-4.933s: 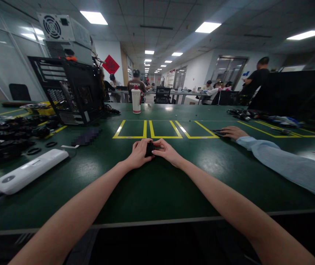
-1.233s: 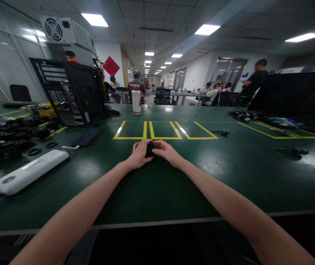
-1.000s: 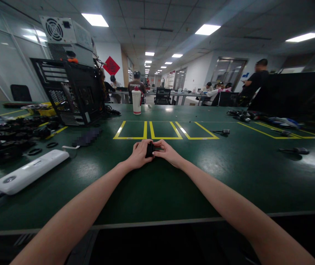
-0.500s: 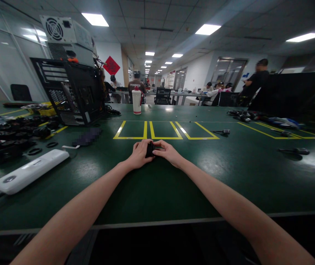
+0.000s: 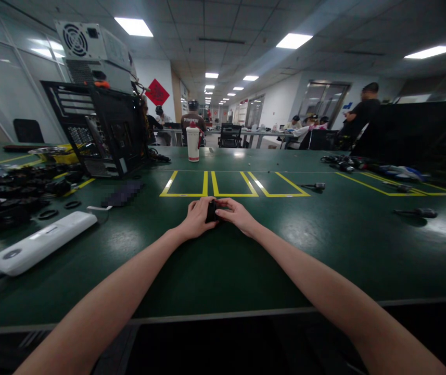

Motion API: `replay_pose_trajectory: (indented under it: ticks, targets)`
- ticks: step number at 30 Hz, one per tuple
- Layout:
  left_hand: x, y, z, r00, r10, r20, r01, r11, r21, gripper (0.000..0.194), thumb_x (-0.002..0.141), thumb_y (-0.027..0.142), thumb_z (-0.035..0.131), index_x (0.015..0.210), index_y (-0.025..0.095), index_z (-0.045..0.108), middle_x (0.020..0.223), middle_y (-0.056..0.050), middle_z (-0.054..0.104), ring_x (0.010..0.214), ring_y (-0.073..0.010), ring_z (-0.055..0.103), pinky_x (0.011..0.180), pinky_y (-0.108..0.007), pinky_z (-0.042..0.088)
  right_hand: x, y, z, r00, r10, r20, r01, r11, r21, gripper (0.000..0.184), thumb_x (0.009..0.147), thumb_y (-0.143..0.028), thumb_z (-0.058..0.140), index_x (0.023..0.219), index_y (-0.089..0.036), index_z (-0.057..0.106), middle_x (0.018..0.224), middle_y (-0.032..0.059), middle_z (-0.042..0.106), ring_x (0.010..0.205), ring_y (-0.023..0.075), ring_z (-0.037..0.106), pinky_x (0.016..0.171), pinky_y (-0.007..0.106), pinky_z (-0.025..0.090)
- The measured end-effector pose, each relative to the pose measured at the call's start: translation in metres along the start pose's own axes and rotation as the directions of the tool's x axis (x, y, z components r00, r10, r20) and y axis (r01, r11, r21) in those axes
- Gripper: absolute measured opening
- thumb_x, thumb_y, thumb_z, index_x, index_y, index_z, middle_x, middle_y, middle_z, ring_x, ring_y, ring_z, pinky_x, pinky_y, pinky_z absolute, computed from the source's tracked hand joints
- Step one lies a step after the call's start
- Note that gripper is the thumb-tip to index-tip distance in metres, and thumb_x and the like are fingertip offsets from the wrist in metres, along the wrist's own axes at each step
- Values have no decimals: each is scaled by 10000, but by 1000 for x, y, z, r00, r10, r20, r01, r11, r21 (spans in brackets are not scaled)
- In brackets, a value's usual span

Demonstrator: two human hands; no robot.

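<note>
A small black cylindrical part (image 5: 212, 211) is between my hands at the middle of the green table (image 5: 223, 276). My left hand (image 5: 196, 217) is closed round its left side, with the thumb low and the fingers over the top. From the right, the fingertips and thumb of my right hand (image 5: 238, 214) pinch its near edge. Much of the part is hidden by my fingers, so its exact kind does not show. Just beyond my hands, yellow tape (image 5: 234, 195) marks several outlines on the table.
At left lie a white power strip (image 5: 45, 240), black rings (image 5: 48, 214) and a heap of dark parts. Behind stands an open computer case (image 5: 101, 125) with power supplies on top. A white tumbler (image 5: 193, 143) stands beyond the tape. Screwdrivers (image 5: 418, 213) lie at right.
The co-worker's hand and blue sleeve, at the right in the oldest frame, are gone, and screwdrivers show there. My hands stay in place, with only slight finger shifts.
</note>
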State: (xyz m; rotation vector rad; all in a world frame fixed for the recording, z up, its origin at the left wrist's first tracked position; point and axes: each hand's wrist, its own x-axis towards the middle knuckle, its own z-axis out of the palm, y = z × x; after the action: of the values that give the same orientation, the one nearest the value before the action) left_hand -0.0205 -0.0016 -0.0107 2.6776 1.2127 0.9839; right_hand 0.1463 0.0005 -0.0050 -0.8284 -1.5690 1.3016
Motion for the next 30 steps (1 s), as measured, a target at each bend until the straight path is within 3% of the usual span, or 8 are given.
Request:
replay_pose_trajectory:
  ticks: [3, 9, 16, 23, 30]
  targets:
    - [0, 0, 0, 1000, 1, 5, -1, 1000, -7, 537, 693, 277, 553, 1148, 227, 271, 1148, -64, 407, 1099, -223, 385, 939, -408, 239, 0, -2, -1, 999, 10, 36, -10, 1000, 6, 325, 632, -245, 639, 930, -173, 531, 975, 34, 557, 870, 144, 553, 847, 353, 418]
    - [0, -1, -1, 999, -10, 30, 11, 1000, -24, 566, 686, 277, 556, 1162, 228, 254, 1153, -65, 404, 1106, -232, 381, 942, -420, 233, -4, -4, -3, 989, -111, 93, 115, 992, -42, 347, 596, -214, 670, 906, -193, 517, 997, 20, 537, 974, 148, 506, 898, 351, 385]
    - [-2, 1, -7, 998, 6, 69, -3, 999, -46, 571, 694, 302, 558, 1172, 227, 255, 1153, -67, 407, 1110, -234, 382, 951, -419, 237, -3, -1, -1, 998, -54, 45, 56, 997, -58, 254, 654, -308, 621, 850, -201, 501, 916, 16, 551, 870, 148, 537, 791, 354, 447]
    - [-2, 0, -4, 999, 0, 49, 1, 999, -33, 580, 681, 300, 571, 1166, 223, 261, 1167, -73, 399, 1113, -236, 380, 953, -424, 235, -3, -6, 2, 997, -62, 45, 64, 997, -36, 360, 606, -214, 661, 925, -183, 499, 952, 27, 541, 909, 147, 544, 896, 374, 388]
    - [-2, 1, -6, 998, -4, 59, 6, 999, -42, 562, 691, 289, 559, 1163, 229, 261, 1164, -67, 402, 1116, -229, 377, 956, -422, 230, -5, -2, -1, 990, -107, 96, 114, 990, -77, 361, 594, -221, 675, 910, -196, 501, 975, 21, 529, 929, 152, 527, 867, 359, 413]
